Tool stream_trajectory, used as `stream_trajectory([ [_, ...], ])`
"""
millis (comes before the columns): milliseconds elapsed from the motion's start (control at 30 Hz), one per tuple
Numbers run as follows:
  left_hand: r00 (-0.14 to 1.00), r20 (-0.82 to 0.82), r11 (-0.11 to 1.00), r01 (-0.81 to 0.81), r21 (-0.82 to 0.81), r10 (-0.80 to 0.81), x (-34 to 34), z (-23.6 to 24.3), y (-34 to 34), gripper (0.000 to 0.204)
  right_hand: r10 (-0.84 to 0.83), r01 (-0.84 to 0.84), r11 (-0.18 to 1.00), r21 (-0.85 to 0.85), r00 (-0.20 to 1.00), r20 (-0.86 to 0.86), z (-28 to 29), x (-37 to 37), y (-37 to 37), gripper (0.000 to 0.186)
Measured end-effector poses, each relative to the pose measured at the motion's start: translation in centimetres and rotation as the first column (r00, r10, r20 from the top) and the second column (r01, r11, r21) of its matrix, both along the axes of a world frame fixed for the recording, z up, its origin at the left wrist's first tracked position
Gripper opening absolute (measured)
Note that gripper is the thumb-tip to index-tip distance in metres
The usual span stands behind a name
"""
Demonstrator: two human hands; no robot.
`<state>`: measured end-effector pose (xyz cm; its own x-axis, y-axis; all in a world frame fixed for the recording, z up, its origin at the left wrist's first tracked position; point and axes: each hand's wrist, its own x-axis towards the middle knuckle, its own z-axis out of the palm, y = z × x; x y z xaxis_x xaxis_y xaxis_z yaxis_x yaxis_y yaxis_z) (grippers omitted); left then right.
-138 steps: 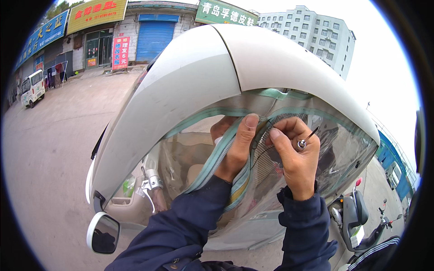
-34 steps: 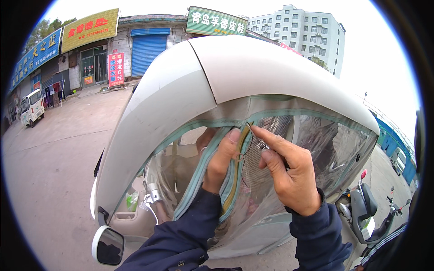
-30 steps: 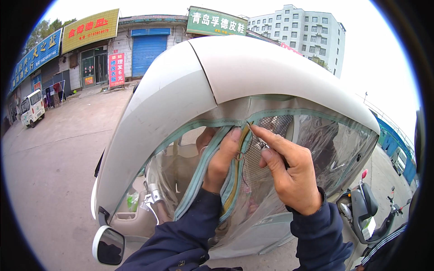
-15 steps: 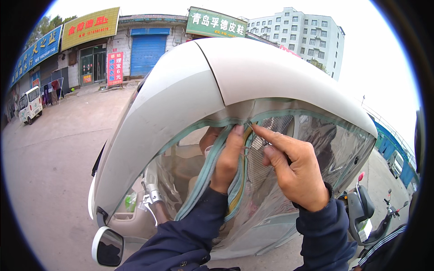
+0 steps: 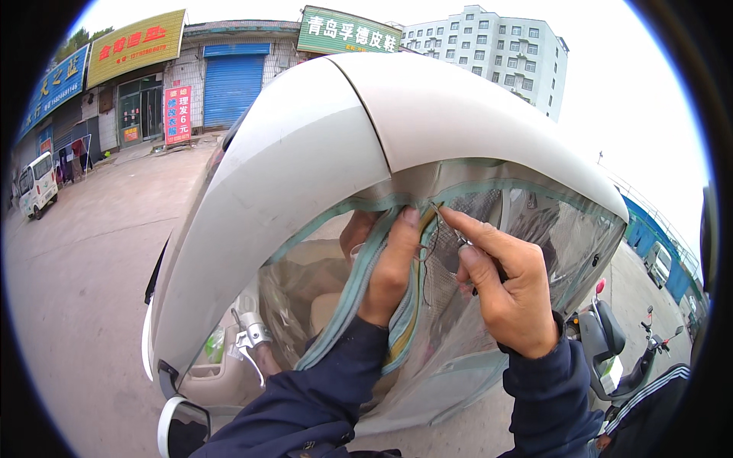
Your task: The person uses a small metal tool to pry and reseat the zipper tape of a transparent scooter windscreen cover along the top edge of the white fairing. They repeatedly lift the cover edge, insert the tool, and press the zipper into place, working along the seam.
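Observation:
A zip (image 5: 347,294) with pale green edging hangs from the top seam of a clear plastic side curtain (image 5: 466,328) on a small covered vehicle. My left hand (image 5: 389,271) grips the zip's upper end, thumb in front and fingers behind the curtain. Just right of that thumb, my right index finger points at the seam. My right hand (image 5: 508,282) is closed on a slim metal tool (image 5: 463,241), mostly hidden in the fingers; its exact kind is unclear. A dark thread (image 5: 429,282) dangles below the seam between my hands.
The vehicle's pale roof shell (image 5: 473,107) curves above my hands. A handlebar lever (image 5: 248,343) and a side mirror (image 5: 183,429) are at the lower left. Parked scooters (image 5: 611,343) and a person's dark striped sleeve (image 5: 649,408) are at the right.
The view has shifted slightly, and the sleeve at the lower right shows more. My right hand's grip has turned a little, its thumb lower; my left hand keeps hold of the zip.

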<state>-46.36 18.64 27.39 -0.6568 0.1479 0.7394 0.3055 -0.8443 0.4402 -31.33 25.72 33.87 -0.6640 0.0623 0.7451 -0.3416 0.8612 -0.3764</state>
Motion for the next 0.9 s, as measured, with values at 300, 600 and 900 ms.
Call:
stream_trajectory([
  [300,0.997,0.063,0.999,0.046,0.013,-0.047,0.2,-0.1,0.2,0.021,0.037,-0.037,0.998,0.056,0.999,-0.003,0.3,-0.4,0.7,0.038],
  [600,0.999,0.038,0.996,0.005,0.085,-0.008,0.1,0.2,0.4,0.019,0.069,-0.076,0.982,0.173,0.997,0.045,2.0,-0.2,1.4,0.037],
  [900,0.995,0.021,0.993,-0.094,0.071,0.093,0.8,0.7,-0.3,0.020,0.088,-0.099,0.986,0.132,0.992,0.085,1.9,-0.2,1.8,0.040],
])
